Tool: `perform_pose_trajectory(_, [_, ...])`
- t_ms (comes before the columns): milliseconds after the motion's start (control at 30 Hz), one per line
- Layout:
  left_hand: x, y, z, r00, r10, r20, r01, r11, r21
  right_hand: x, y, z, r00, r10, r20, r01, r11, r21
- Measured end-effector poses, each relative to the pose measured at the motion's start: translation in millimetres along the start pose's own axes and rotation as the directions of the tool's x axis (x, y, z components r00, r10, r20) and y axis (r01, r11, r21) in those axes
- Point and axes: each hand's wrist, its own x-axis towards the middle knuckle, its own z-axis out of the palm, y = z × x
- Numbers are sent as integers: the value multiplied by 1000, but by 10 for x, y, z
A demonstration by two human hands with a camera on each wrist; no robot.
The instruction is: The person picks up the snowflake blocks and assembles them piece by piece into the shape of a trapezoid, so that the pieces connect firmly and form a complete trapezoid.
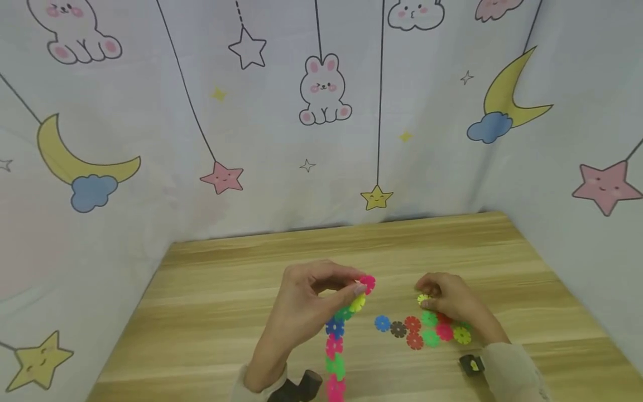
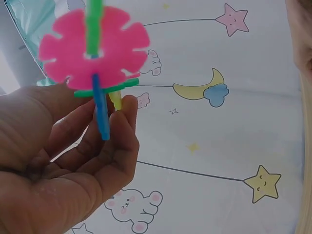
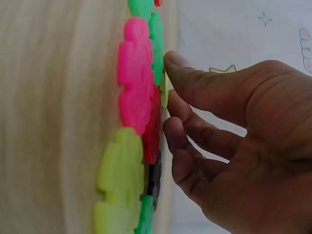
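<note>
Wood-grained bench (image 1: 241,279), beneath all. Chain (image 1: 335,346) of thin, notched plastic discs: long axis running to six o'clock, upper end bending toward one, pinched there by the left hand (image 1: 306,301). The right hand (image 1: 454,298), nearer the flat loose discs (image 1: 444,333), pinches a yellow disc (image 1: 423,299) between three and four o'clock from that end.

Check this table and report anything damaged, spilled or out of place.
Nothing stands out. The chain runs joined from the left hand, other discs lie grouped on the table near the right hand, and no breakage shows.
</note>
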Motion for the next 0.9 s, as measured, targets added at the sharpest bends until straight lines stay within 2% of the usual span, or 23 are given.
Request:
perform_pose_trajectory(67, [-2, -1, -4, 1000, -2, 0, 2, 1000, -14, 13, -17, 37, 1000, -8, 7, 9, 999, -33])
perform_pose_trajectory(233, [0, 5, -17, 1000, -11, 0, 11, 999, -31, 36, -41, 77, 1000, -9, 3, 9, 1000, -29])
perform_pose_trajectory(367, [0, 2, -30, 1000, -15, 0, 15, 999, -33, 55, -122, 65, 995, -53, -80, 54, 998, 16])
perform_pose_trajectory(500, [-2, -14, -31, 1000, -2, -3, 2, 1000, -24, 7, -347, 5, 980, -104, -171, 125, 985, 119])
perform_pose_trajectory(600, [-4, -11, -24, 1000, 5, 0, -5, 1000, -18, -121, -636, -83, 971, -124, -206, 175, 951, 254])
perform_pose_trajectory(733, [-7, -1, -15, 1000, 24, 14, -23, 999, -31, -337, -1089, -208, 953, -160, -257, 261, 863, 433])
perform_pose_trajectory(833, [-8, 4, -8, 999, 36, 25, -35, 998, -43, -463, -1389, -268, 933, -203, -298, 331, 811, 482])
perform_pose_trajectory(900, [-9, 8, -3, 999, 42, 30, -41, 998, -38, -518, -1540, -282, 918, -233, -321, 370, 793, 484])
